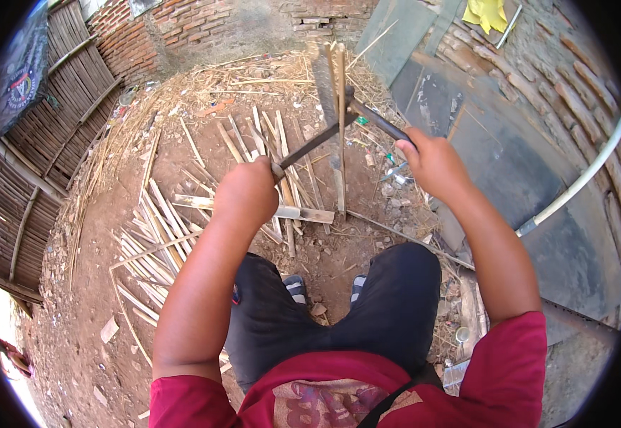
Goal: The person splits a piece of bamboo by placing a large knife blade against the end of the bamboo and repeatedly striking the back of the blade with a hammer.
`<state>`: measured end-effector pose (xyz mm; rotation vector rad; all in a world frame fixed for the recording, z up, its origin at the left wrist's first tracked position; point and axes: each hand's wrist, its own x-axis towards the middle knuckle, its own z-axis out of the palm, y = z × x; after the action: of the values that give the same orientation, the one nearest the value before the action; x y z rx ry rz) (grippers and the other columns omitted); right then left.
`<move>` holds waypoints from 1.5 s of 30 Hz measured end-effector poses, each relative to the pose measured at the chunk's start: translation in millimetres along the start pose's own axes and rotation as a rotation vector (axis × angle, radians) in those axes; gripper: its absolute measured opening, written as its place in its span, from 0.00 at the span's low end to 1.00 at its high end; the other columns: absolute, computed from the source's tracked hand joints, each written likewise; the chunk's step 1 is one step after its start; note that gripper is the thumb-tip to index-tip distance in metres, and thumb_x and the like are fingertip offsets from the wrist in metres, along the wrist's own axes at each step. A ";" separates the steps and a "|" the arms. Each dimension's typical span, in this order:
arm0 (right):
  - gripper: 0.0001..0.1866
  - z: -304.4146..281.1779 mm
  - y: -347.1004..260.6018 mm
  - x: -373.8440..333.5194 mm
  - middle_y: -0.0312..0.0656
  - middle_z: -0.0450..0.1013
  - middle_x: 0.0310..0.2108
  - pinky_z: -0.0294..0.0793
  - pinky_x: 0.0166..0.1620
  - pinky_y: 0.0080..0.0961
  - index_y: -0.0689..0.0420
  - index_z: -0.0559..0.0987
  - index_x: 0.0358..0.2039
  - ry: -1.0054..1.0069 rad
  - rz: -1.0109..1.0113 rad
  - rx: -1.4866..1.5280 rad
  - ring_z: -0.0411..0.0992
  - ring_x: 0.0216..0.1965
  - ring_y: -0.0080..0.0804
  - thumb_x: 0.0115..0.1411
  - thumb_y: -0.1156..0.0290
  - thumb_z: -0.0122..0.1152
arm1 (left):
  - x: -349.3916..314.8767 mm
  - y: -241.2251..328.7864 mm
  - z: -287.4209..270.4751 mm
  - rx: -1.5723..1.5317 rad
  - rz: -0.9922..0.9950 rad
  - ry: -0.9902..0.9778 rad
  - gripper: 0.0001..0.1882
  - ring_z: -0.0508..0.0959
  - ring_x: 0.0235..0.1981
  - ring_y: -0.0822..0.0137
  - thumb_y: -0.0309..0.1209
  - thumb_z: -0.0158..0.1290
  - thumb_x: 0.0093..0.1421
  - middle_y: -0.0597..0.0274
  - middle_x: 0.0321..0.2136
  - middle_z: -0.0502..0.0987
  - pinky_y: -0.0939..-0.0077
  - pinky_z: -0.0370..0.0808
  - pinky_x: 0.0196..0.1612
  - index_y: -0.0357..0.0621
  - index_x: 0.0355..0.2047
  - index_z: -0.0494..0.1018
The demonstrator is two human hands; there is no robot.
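My left hand (246, 192) is closed round the handle of a long dark-bladed knife (314, 145), which slants up and to the right. My right hand (435, 164) grips the handle of a hammer (382, 123); its head is by the far end of the blade. Between the tools a tall bamboo piece (327, 89) stands upright on the ground, parted into two strips near its top. The blade crosses it, and whether the hammer touches the blade I cannot tell. A bamboo length (310, 215) lies crosswise below my left hand.
Several split bamboo strips (157, 232) are piled on the dirt at left. Dry straw and litter line the brick wall (203, 36). Dark sheets (481, 143) lean at right near a white pipe (581, 178). A slatted bamboo wall (32, 185) stands at far left.
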<state>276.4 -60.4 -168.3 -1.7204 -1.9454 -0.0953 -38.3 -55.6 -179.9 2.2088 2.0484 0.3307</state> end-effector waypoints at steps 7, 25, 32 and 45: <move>0.20 -17.8 4.9 6.2 0.58 0.77 0.28 0.74 0.37 0.48 0.58 0.79 0.47 0.308 0.093 0.233 0.78 0.31 0.58 0.71 0.53 0.53 | 2.4 4.9 6.7 0.006 -0.005 0.010 0.11 0.82 0.39 0.41 0.27 0.54 0.59 0.39 0.34 0.82 0.49 0.79 0.45 0.36 0.41 0.76; 0.19 -5.3 39.5 2.2 0.57 0.76 0.26 0.73 0.33 0.45 0.57 0.76 0.47 0.068 0.036 0.060 0.76 0.29 0.61 0.73 0.53 0.51 | 6.5 5.3 13.0 0.036 -0.026 -0.035 0.12 0.82 0.40 0.42 0.29 0.56 0.58 0.40 0.35 0.82 0.50 0.79 0.46 0.37 0.41 0.76; 0.20 15.3 34.3 2.7 0.54 0.76 0.24 0.72 0.33 0.47 0.57 0.77 0.44 0.375 0.036 0.203 0.77 0.28 0.55 0.73 0.52 0.50 | 8.0 7.9 15.6 0.038 -0.048 -0.047 0.12 0.82 0.41 0.42 0.28 0.55 0.59 0.40 0.36 0.82 0.50 0.78 0.47 0.36 0.42 0.76; 0.21 13.2 30.8 15.8 0.56 0.77 0.29 0.75 0.37 0.45 0.56 0.78 0.47 0.127 -0.028 0.107 0.78 0.32 0.54 0.72 0.51 0.51 | 11.8 11.6 24.2 0.028 -0.041 -0.056 0.11 0.83 0.41 0.43 0.29 0.54 0.60 0.41 0.36 0.82 0.51 0.79 0.47 0.38 0.43 0.76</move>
<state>300.2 -35.2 -181.7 -1.5803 -1.8485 -0.1059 -20.6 -43.2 -199.7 2.1626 2.0789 0.2343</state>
